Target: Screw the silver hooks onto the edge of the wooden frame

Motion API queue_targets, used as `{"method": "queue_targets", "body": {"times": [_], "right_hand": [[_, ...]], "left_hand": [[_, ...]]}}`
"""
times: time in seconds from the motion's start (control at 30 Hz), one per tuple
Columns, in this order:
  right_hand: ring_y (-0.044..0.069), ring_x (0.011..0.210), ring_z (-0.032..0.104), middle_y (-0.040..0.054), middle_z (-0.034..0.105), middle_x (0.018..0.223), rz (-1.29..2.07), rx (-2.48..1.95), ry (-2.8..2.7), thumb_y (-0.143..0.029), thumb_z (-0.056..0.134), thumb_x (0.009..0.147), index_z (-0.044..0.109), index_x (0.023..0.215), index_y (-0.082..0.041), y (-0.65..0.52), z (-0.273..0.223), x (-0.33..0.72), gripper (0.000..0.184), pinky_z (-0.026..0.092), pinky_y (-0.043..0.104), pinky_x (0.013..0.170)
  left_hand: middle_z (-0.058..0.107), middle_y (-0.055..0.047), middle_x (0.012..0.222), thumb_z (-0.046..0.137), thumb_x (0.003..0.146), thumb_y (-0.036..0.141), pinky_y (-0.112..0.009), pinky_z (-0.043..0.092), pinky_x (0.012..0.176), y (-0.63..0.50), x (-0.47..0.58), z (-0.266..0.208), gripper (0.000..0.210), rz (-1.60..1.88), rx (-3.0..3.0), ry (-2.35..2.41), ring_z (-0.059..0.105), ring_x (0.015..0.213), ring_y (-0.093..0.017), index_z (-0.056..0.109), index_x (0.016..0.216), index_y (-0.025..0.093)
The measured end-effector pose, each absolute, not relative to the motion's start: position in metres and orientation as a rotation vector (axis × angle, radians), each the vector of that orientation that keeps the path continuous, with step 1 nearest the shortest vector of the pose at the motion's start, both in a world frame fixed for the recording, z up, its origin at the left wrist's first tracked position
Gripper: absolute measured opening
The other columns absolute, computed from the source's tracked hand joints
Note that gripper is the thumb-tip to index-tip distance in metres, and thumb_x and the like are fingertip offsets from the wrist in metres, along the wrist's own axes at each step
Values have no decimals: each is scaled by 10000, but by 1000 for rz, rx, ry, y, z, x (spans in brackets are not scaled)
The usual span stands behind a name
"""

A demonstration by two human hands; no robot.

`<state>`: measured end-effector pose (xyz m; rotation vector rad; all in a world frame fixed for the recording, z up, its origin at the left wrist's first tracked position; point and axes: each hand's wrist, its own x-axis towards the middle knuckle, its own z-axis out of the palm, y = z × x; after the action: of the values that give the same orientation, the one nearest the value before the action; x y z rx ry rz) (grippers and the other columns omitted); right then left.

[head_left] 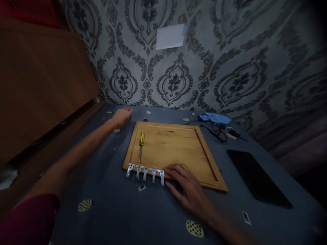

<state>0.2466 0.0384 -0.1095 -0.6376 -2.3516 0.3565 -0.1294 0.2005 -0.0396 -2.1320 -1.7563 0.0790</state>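
Note:
My left hand is at the far left of the table, past the board's corner, with its fingers bunched closed; what they hold, if anything, I cannot make out. A metal hook rail with several silver hooks lies along the near edge of a framed wooden board, its hooks hanging over the edge. My right hand holds the rail's right end, fingers on the board's frame and thumb in front of the edge by the last hook. On the board's left part lies a yellow-and-black screwdriver, its tip toward the rail.
A dark blue patterned cloth covers the table. To the right are a black flat tablet-like slab, black-framed glasses and a blue cloth or glove. A wooden cabinet borders the left; patterned wallpaper stands behind.

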Motion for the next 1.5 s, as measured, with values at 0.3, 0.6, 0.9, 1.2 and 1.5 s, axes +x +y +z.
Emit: {"method": "queue_targets", "body": {"times": [0.3, 0.6, 0.9, 1.2, 1.5], "right_hand": [[243, 981, 687, 104, 709, 1068, 367, -654, -2289, -167, 590, 959, 634, 1236, -224, 37, -112, 247, 287, 623, 412, 812], [260, 1025, 687, 117, 722, 1070, 411, -734, -2550, -265, 576, 985, 697, 1188, -178, 100, -51, 176, 252, 580, 429, 890], [250, 1146, 657, 101, 637, 1331, 147, -1057, -2691, -378, 653, 985, 618, 1300, -184, 205, -41, 12, 371, 574, 483, 963], [242, 1120, 666, 99, 640, 1318, 100, -1204, -2760, -385, 651, 986, 614, 1304, -187, 238, -63, -16, 376, 587, 463, 935], [238, 1121, 665, 96, 641, 1319, 99, -1227, -2796, -383, 649, 988, 620, 1296, -198, 247, -74, -17, 360, 586, 454, 937]], "left_hand": [[641, -103, 1273, 652, 968, 394, -452, 592, 941, 197, -149, -30, 390, -151, -2073, -1943, 660, 1112, -239, 604, 1283, 168], [642, -104, 1273, 649, 970, 395, -455, 591, 943, 170, -165, -62, 384, -329, -2060, -2039, 659, 1111, -238, 608, 1276, 166], [646, -103, 1264, 642, 974, 394, -449, 594, 937, 159, -176, -89, 371, -517, -2028, -2134, 661, 1097, -231, 613, 1265, 165], [635, -108, 1291, 642, 974, 395, -465, 587, 955, 168, -183, -95, 388, -558, -1968, -2285, 654, 1123, -241, 604, 1284, 166], [635, -107, 1294, 644, 972, 396, -465, 584, 962, 168, -184, -89, 380, -481, -1909, -2464, 651, 1131, -242, 610, 1276, 169]]}}
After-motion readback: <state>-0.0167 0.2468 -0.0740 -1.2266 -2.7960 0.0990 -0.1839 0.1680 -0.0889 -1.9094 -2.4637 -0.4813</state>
